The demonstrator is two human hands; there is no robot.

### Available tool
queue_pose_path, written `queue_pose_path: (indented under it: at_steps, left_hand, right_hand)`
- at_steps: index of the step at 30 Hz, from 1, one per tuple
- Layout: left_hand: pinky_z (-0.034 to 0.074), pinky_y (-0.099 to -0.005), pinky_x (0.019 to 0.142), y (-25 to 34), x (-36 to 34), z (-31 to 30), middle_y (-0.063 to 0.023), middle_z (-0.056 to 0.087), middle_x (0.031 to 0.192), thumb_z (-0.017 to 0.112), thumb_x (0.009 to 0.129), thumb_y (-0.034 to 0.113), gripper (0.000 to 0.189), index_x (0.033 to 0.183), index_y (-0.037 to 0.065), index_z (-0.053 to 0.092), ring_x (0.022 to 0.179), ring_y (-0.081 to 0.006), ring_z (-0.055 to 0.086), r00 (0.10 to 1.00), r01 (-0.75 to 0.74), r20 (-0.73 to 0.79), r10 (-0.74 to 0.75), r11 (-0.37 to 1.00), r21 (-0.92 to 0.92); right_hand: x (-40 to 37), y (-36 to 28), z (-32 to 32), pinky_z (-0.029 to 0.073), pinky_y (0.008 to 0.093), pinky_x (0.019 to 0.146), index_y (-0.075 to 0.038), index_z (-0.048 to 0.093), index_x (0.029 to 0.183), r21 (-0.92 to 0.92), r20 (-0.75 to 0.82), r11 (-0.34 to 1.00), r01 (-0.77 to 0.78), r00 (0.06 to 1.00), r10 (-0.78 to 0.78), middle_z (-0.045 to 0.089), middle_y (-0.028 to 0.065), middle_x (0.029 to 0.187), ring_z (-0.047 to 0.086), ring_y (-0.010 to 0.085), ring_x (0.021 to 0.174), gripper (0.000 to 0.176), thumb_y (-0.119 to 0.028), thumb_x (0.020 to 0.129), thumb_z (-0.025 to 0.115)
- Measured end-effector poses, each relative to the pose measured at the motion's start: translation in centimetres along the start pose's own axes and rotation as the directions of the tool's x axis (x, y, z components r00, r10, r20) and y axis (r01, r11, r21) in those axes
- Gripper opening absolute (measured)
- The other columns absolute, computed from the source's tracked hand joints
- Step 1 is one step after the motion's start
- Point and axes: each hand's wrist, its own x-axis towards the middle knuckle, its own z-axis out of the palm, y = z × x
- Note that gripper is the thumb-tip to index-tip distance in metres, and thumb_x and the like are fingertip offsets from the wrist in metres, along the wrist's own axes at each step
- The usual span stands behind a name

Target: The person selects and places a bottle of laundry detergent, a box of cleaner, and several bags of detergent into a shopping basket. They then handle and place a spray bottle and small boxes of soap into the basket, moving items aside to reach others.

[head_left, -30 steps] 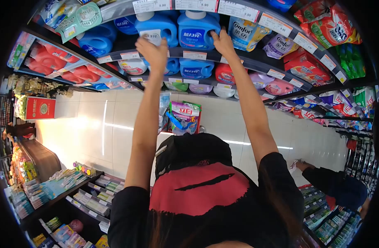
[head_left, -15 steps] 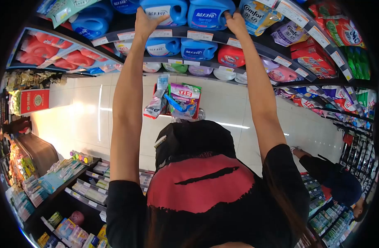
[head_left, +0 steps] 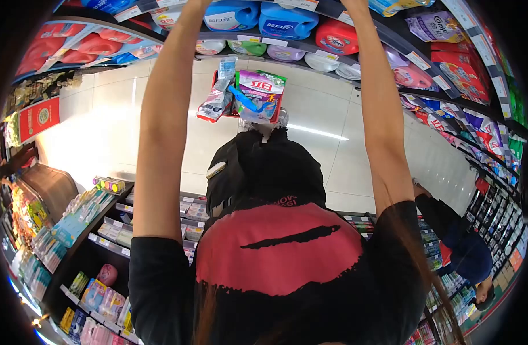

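Observation:
Both my hands are beyond the top edge of the head view, so my fingers and whatever they touch are hidden. My left forearm (head_left: 165, 109) and right forearm (head_left: 382, 109) stretch up toward the shelf. Between them on a lower shelf stand two blue detergent jugs, the left jug (head_left: 232, 15) and the right jug (head_left: 287, 21). A red jug (head_left: 337, 38) sits beside them, close to my right forearm. At my feet lies a red shopping basket (head_left: 232, 114) holding a purple and green detergent bag (head_left: 260, 86) and other packages.
A lower row of bottles, including a green one (head_left: 247, 48), runs under the jugs. Red boxes (head_left: 462, 72) fill the right shelf. Behind me are low shelves of small packages (head_left: 117, 232). Another person (head_left: 462, 244) stands at the right rear.
The view has tipped down and back, so the upper shelf and my hands have left the frame. Earlier both hands were at blue jugs on that upper shelf.

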Motion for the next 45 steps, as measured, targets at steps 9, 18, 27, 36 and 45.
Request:
queue_pose_path:
  at_steps: [9,18,27,36,45]
  left_hand:
    - [0.047,-0.0400,0.071,-2.1,-27.0,-8.3,-0.0186,0.060,0.090,0.068,0.078,0.022,0.036,0.101,0.000,0.051,0.084,-0.0331,0.059,0.838,0.391,0.205,-0.505,0.819,0.419]
    - [0.048,-0.0418,0.078,2.3,-52.0,-17.8,-0.0190,0.064,0.088,0.067,0.069,0.041,0.044,0.091,0.002,0.063,0.088,-0.0347,0.061,-0.134,0.551,0.419,-0.898,0.284,0.785]
    - [0.047,-0.0268,0.053,-8.1,-58.3,-16.0,-0.0090,0.055,0.069,0.060,0.078,0.015,0.020,0.088,-0.002,0.060,0.063,-0.0141,0.056,-0.376,0.819,0.301,-0.876,-0.466,-0.334]
    - [0.052,-0.0322,0.079,-24.7,-56.6,-8.2,-0.0159,0.063,0.097,0.070,0.071,0.003,0.049,0.117,0.004,0.053,0.093,-0.0256,0.062,0.630,0.661,0.246,-0.736,0.675,0.328]
    - [0.048,-0.0344,0.053,-31.3,-59.1,-6.0,-0.0141,0.062,0.071,0.062,0.076,0.016,0.022,0.089,-0.001,0.058,0.063,-0.0261,0.063,0.464,0.739,0.196,-0.864,0.499,0.452]
  right_hand:
    - [-25.7,-1.3,-0.3,0.041,0.0377,0.087,0.001,0.048,0.102,0.160,0.136,0.939,-0.305,0.949,0.285,0.053,0.0197,0.104,0.052,0.0328,0.100,0.028,-0.009,0.078,0.058]
    - [-49.7,4.9,10.0,0.049,0.0403,0.073,-0.004,0.058,0.089,-0.327,0.836,0.912,-0.247,0.375,0.401,0.064,0.0184,0.083,0.063,0.0329,0.081,0.019,-0.018,0.078,0.059]
    - [-46.8,-0.9,15.0,0.049,0.0344,0.066,-0.002,0.056,0.091,-0.069,0.883,0.918,-0.391,0.404,0.239,0.064,0.0140,0.078,0.065,0.0249,0.072,0.017,-0.018,0.086,0.056]
    - [-48.9,2.4,9.1,0.049,0.0248,0.062,-0.001,0.056,0.096,-0.275,0.888,0.791,-0.546,0.171,0.427,0.063,0.0078,0.081,0.063,0.0125,0.070,0.015,-0.013,0.088,0.054]
    - [-48.4,5.3,10.2,0.049,0.0240,0.063,-0.001,0.056,0.095,-0.229,0.839,0.753,-0.617,0.267,0.474,0.063,0.0060,0.082,0.062,0.0112,0.070,0.012,-0.011,0.088,0.053]
